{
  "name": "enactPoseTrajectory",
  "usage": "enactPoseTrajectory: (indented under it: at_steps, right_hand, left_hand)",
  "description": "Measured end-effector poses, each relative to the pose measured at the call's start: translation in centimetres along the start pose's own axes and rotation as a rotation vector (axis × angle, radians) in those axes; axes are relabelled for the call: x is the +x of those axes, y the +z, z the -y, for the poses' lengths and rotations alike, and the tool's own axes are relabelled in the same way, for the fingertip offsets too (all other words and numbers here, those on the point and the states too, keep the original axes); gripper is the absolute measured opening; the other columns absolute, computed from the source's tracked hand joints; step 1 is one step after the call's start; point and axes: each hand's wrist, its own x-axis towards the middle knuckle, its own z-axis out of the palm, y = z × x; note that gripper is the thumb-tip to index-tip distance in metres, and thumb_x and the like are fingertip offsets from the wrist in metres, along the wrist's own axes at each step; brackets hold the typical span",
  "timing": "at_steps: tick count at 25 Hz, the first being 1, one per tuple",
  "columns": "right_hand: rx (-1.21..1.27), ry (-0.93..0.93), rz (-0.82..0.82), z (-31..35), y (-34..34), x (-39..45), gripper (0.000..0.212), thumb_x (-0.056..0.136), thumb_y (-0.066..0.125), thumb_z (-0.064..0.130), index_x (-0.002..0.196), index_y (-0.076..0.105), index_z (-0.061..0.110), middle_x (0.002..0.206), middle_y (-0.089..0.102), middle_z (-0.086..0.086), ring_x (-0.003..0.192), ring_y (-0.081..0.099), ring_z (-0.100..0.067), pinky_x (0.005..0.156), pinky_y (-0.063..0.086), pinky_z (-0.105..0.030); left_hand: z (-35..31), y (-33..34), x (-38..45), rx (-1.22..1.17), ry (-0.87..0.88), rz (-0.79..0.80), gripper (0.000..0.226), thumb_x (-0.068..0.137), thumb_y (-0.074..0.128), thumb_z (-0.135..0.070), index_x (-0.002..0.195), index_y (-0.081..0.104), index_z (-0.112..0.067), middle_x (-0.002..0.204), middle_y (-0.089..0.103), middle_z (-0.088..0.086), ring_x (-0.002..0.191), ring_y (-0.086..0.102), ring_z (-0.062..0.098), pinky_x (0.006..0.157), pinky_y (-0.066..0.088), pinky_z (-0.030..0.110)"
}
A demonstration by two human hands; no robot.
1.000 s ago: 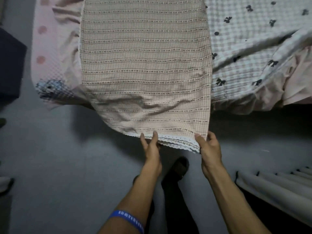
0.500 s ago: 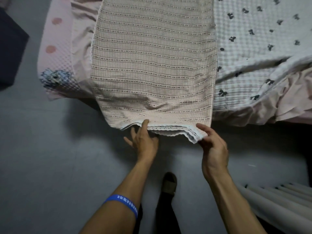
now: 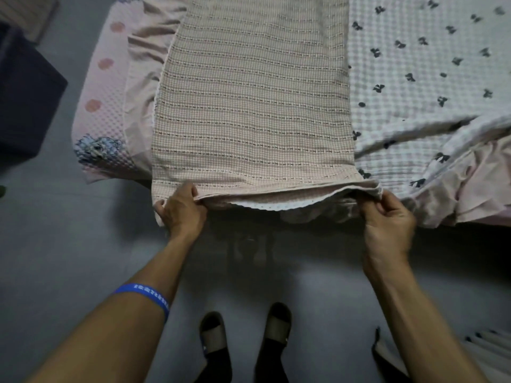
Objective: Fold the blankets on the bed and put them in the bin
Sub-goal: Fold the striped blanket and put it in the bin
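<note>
The left hand (image 3: 182, 210) grips the near left corner of the striped beige blanket (image 3: 254, 106), its fingers curled over the top layer and the thumb out toward the loose flap that hangs below the corner. The right hand (image 3: 387, 217) pinches the near right corner of the same blanket, fingers bent round the bunched layers. Between the two hands the folded edge sags a little, and a white lace trim (image 3: 276, 204) shows under the top layer.

The blanket lies as a long folded strip running from the bed's near edge away toward its far side. Beside it on the right, touching its long edge, lies a white waffle blanket with black bows (image 3: 428, 78), rumpled near the bed's near right edge. On the left a pink cover with dots (image 3: 110, 87) reaches the near left corner of the bed (image 3: 481, 194) and hangs over it.

A blue wristband (image 3: 143, 295) sits on the left forearm. Two feet in slippers (image 3: 246, 335) stand on the grey floor (image 3: 69, 258) just before the bed. A dark box (image 3: 25, 98) stands on the floor at the left, apart from the bed.
</note>
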Motion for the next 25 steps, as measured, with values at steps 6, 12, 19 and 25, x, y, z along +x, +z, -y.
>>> enactPoseTrajectory:
  at_steps: [6,12,19,25]
  right_hand:
    - [-0.088,0.014,-0.025,1.8,1.9,4.8,0.013,0.086,0.069,0.005,0.079,0.068,0.017,0.056,0.064,0.019,0.058,0.054,0.006,0.061,0.045,-0.014]
    - [-0.403,-0.178,0.177,2.4,3.0,4.7,0.006,0.078,0.079,0.021,0.076,0.074,0.017,0.071,0.07,-0.007,0.068,0.059,-0.007,0.063,0.05,-0.038]
    - [-0.285,-0.207,0.139,3.8,3.2,3.5,0.006,0.081,0.078,0.017,0.078,0.076,0.021,0.075,0.072,-0.012,0.07,0.069,-0.025,0.066,0.054,-0.039]
    - [-0.093,-0.076,-0.064,2.6,2.4,6.4,0.016,0.08,0.077,0.019,0.069,0.069,0.012,0.069,0.056,-0.008,0.069,0.046,-0.011,0.061,0.038,-0.026]
  left_hand:
    - [-1.6,-1.1,3.8,0.133,0.144,0.183,0.036,0.067,0.067,-0.015,0.102,0.066,-0.025,0.101,0.066,0.008,0.1,0.06,0.034,0.088,0.037,0.043]
    - [-9.3,2.8,-2.2,0.093,0.598,0.25,0.087,0.06,0.069,-0.062,0.136,0.046,-0.028,0.129,0.056,-0.002,0.117,0.051,0.023,0.103,0.035,0.053]
    - [-11.3,3.0,-3.3,-0.194,0.094,-0.01,0.03,0.059,0.061,-0.002,0.085,0.059,-0.018,0.076,0.064,0.001,0.078,0.061,0.03,0.082,0.036,0.039]
    - [-3.9,-1.6,2.8,0.078,0.022,-0.042,0.03,0.059,0.064,-0.002,0.083,0.059,-0.02,0.064,0.06,0.01,0.073,0.062,0.036,0.077,0.041,0.036]
